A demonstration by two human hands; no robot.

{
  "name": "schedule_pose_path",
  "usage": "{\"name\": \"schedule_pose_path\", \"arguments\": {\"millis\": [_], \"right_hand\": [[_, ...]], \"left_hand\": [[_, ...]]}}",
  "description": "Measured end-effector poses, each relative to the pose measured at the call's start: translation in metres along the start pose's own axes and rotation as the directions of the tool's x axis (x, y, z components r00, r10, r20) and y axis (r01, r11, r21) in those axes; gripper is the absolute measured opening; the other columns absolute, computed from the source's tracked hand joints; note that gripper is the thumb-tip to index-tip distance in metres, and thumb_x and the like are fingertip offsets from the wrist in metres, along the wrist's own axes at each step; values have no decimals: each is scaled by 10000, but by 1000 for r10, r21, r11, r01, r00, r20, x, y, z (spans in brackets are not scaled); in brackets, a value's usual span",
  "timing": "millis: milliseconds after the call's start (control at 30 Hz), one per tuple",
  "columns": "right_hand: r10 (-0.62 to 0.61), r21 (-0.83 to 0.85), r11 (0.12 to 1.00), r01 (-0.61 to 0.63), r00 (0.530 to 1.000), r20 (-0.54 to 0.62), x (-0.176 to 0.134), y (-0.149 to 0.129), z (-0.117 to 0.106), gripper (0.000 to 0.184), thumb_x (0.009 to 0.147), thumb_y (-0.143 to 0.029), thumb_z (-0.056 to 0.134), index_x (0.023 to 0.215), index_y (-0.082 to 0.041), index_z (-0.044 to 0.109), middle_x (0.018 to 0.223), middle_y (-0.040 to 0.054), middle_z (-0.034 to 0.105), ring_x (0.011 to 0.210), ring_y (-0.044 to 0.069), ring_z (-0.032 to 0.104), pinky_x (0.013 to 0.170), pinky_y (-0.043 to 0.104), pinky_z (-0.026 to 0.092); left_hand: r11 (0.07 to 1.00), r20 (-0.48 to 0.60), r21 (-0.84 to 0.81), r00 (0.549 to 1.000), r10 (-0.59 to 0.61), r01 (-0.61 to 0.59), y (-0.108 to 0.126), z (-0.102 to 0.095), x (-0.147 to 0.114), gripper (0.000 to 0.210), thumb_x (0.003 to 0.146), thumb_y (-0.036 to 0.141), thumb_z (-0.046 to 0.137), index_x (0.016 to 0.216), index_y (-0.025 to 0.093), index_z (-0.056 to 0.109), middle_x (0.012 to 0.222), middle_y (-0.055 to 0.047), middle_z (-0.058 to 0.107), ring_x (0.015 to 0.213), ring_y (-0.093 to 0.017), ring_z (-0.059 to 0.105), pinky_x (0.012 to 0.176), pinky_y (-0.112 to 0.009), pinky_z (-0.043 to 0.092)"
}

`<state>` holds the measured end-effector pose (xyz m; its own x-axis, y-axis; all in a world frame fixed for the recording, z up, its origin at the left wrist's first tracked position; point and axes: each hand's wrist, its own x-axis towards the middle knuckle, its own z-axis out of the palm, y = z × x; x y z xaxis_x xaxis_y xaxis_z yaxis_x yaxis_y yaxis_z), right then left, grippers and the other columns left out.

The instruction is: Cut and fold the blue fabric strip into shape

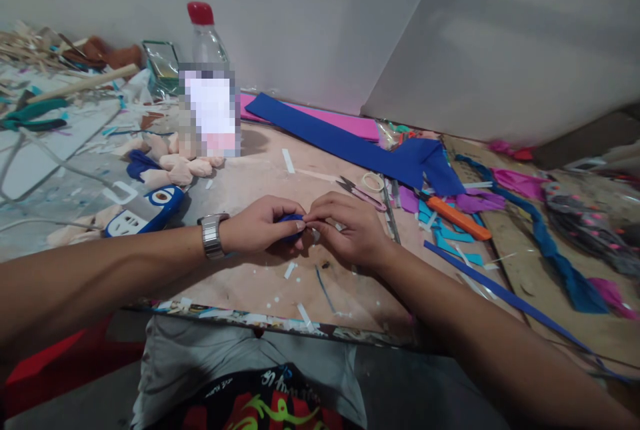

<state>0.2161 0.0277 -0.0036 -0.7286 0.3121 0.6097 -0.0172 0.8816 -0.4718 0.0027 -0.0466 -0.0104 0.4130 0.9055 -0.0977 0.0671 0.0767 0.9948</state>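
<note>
Low over the table's middle, my left hand (pixel 263 225) is closed around a small piece of blue fabric (pixel 291 227), mostly hidden by the fingers. A metal watch (pixel 213 237) circles that wrist. My right hand (pixel 350 227) meets it fingertip to fingertip, pinching at the fabric's right edge; whether a separate bit sits in the pinch is too small to make out. Just beyond the right hand lie pink-handled thread snips (pixel 364 193) and a pale ring (pixel 373 181), perhaps tape. A long blue fabric strip (pixel 330 140) stretches across the back.
On the left are a blue-and-white power strip (pixel 145 211), peach fabric pieces (pixel 180 167) and green-handled pliers (pixel 37 113). A red-capped bottle (pixel 207 40) stands behind a pixelated patch. An orange cutter (pixel 457 217) and a teal strip (pixel 545 237) lie right, among scraps.
</note>
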Motion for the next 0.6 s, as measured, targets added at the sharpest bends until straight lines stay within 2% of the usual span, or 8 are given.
{"name": "schedule_pose_path", "arguments": {"millis": [133, 233, 433, 600], "right_hand": [[49, -21, 999, -50, 997, -53, 1, -3, 0, 80, 970, -154, 673, 969, -191, 744, 909, 65, 740, 840, 165, 713, 766, 298, 585], [84, -23, 996, -86, 993, -82, 1, -5, 1, 66, 964, -169, 685, 954, -194, 745, 901, 59, 746, 836, 170, 713, 774, 310, 584], [149, -1, 989, -151, 975, -166, 1, -4, 4, 44, 957, -202, 711, 935, -201, 750, 906, 53, 760, 829, 171, 711, 784, 321, 579], [184, 30, 983, -182, 961, -207, 1, -5, 5, 51, 952, -234, 727, 921, -207, 757, 875, 45, 751, 812, 168, 701, 753, 312, 575]], "left_hand": [[924, -76, 339, 974, 212, -175, -2, -1, 0, 354, 833, 451, 790, 1019, 161, 710, 894, -33, 731, 793, -164, 658, 718, -268, 526], [884, -150, 423, 947, 283, -198, -4, 1, 0, 387, 815, 429, 805, 1082, 178, 683, 998, -36, 738, 857, -181, 668, 777, -296, 534], [877, -272, 367, 865, 421, -311, -8, 7, -3, 347, 872, 299, 765, 1170, 197, 620, 1077, -64, 719, 894, -162, 672, 782, -282, 551], [904, -295, 213, 858, 421, -371, -13, 9, -3, 258, 908, 331, 765, 1104, 210, 649, 993, -63, 724, 846, -161, 694, 783, -306, 605]]}}
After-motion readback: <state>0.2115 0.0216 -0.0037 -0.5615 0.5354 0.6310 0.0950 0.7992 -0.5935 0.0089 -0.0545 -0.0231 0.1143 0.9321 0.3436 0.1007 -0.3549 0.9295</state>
